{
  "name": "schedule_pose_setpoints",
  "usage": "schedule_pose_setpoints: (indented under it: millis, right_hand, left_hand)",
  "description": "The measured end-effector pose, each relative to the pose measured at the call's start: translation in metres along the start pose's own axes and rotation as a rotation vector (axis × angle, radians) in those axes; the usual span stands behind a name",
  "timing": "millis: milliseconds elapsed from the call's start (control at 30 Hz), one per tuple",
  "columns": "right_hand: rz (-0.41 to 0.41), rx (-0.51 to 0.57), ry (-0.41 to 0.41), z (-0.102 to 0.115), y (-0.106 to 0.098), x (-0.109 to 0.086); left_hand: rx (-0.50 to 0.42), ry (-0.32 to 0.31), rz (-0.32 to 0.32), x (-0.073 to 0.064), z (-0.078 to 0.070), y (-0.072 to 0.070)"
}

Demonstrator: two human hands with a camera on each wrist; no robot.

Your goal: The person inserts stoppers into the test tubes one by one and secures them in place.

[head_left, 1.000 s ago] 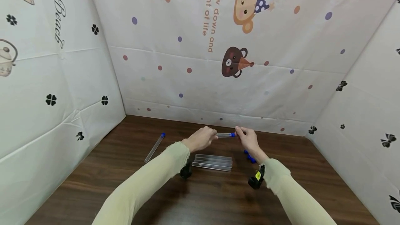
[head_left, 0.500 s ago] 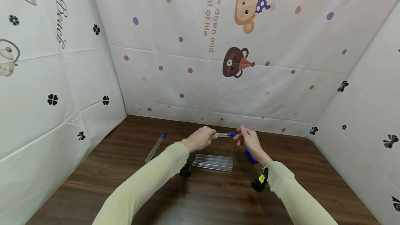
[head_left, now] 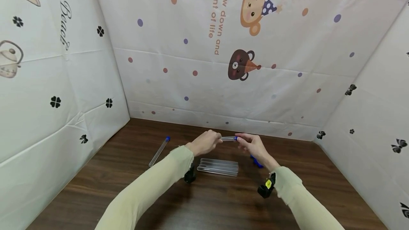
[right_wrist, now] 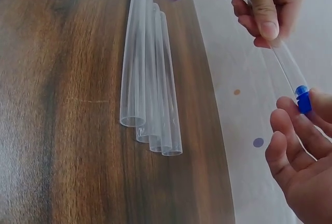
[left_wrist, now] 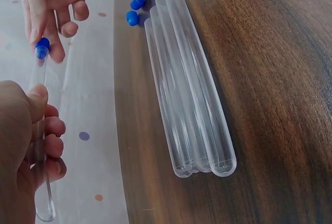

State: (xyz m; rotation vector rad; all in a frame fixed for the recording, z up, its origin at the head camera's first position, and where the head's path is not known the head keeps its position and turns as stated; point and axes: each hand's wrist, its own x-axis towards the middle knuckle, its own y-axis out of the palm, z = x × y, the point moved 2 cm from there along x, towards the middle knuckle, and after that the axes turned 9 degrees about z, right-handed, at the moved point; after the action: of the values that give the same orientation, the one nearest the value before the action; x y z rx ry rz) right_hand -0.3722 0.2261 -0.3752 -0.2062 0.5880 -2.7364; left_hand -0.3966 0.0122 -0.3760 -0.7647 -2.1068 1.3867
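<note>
My left hand (head_left: 204, 142) grips a clear test tube (left_wrist: 44, 203), fingers curled round its middle, holding it above the table. A blue cap (right_wrist: 304, 101) sits at the tube's mouth, its narrower end inside the glass-clear wall. Thumb and forefinger of my right hand (head_left: 254, 146) pinch this cap, while the other fingers stay loosely bent. Several uncapped test tubes (head_left: 218, 167) lie side by side below the hands. Loose blue caps (left_wrist: 133, 17) rest beyond the open ends of those tubes, partly behind my right wrist in the head view.
Toward the left of the dark wooden table (head_left: 204, 205) lies another test tube (head_left: 159, 152) with a blue cap on it. Printed white cloth walls (head_left: 204, 91) enclose the back and both sides. Each wrist carries a black camera (head_left: 264, 190).
My right hand first drew off the cap with its fingers spread, then came back left and pinched it. The left hand keeps holding the tube in nearly the same place.
</note>
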Motion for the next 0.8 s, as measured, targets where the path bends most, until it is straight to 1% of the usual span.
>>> schedule_pose_setpoints:
  millis: [167, 367, 500, 800]
  right_hand:
    - [-0.007, 0.019, 0.014, -0.0010, 0.0016, 0.0007]
    - [-0.021, 0.019, 0.008, -0.0045, 0.0003, 0.0040]
    - [-0.009, 0.040, 0.008, -0.0054, -0.0005, 0.0052]
    - [0.047, 0.077, -0.014, -0.0043, -0.0030, 0.0052]
  left_hand:
    - [0.011, 0.010, -0.007, -0.0007, -0.0001, 0.0000]
    - [0.017, 0.017, -0.008, -0.0012, 0.0006, 0.0002]
    - [0.006, 0.021, -0.002, -0.0014, 0.0010, 0.0003]
    - [0.003, 0.012, 0.010, -0.0008, 0.0013, 0.0014]
